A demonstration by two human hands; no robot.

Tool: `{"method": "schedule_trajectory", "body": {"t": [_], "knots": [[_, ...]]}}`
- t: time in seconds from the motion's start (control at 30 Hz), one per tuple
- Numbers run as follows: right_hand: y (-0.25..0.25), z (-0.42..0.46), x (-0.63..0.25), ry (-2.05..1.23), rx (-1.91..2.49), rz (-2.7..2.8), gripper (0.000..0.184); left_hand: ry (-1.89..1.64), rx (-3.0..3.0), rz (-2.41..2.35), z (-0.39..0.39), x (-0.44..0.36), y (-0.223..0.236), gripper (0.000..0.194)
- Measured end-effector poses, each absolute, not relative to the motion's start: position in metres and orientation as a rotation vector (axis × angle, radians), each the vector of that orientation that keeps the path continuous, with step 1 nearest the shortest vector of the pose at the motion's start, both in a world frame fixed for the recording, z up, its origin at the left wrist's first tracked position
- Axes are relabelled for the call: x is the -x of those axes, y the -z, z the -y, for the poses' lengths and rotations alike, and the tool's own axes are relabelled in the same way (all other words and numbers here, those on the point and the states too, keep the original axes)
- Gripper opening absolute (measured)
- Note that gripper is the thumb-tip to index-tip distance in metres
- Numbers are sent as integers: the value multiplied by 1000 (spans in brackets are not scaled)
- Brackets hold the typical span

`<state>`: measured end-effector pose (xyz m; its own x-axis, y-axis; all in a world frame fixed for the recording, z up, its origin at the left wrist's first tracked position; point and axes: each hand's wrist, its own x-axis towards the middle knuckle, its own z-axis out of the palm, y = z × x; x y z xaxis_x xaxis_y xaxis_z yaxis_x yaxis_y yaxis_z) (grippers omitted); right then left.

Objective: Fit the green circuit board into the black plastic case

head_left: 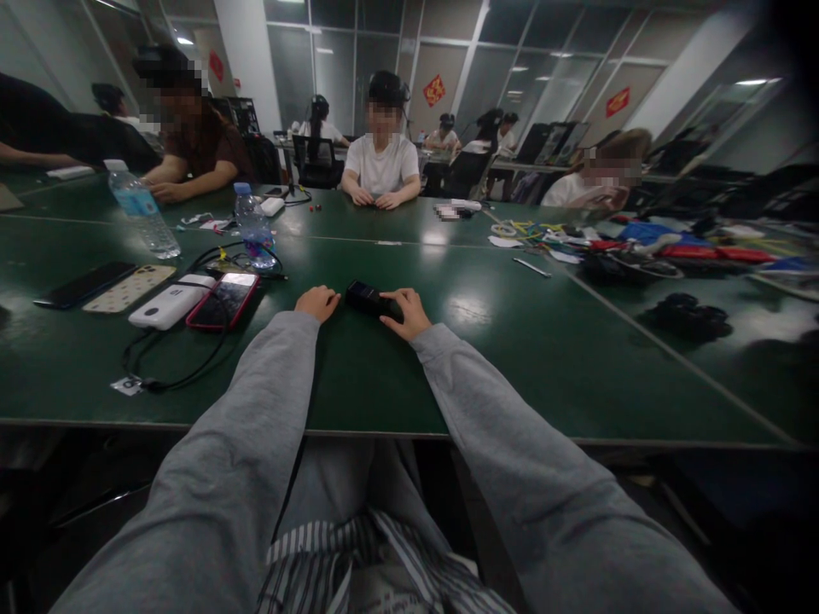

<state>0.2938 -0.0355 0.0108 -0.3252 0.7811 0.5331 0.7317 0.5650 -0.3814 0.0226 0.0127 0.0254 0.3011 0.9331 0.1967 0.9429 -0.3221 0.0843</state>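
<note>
A black oblong device with a small lit screen at its left end lies on the green table. My right hand grips its right end, index finger on the far side and thumb on the near side. My left hand rests on the tabletop just left of the device, apart from it. Its fingers are loosely bent with a small gap to the thumb, and nothing shows in them. Grey sleeves cover both forearms.
Left of me lie a phone with a pink edge, a white power bank with a black cable, and two more phones. Two water bottles stand behind them. To the right are a wrench and piled cables. People sit across the table.
</note>
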Motion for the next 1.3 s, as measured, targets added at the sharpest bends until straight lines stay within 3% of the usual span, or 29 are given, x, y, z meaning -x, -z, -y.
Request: {"method": "schedule_trajectory", "body": {"t": [0.23, 0.57, 0.9, 1.3], "knots": [[-16, 33, -294, -63, 1164, 1944, 41, 333, 2489, 1828, -12, -24, -26, 41], [-31, 42, -293, -60, 1145, 1729, 50, 330, 2507, 1808, -12, -24, -26, 40], [-23, 37, -296, -135, 1190, 1874, 39, 313, 2486, 1799, -10, -25, -28, 41], [-16, 30, -296, -143, 1099, 1896, 43, 294, 2489, 1802, -12, -25, -28, 40]]}}
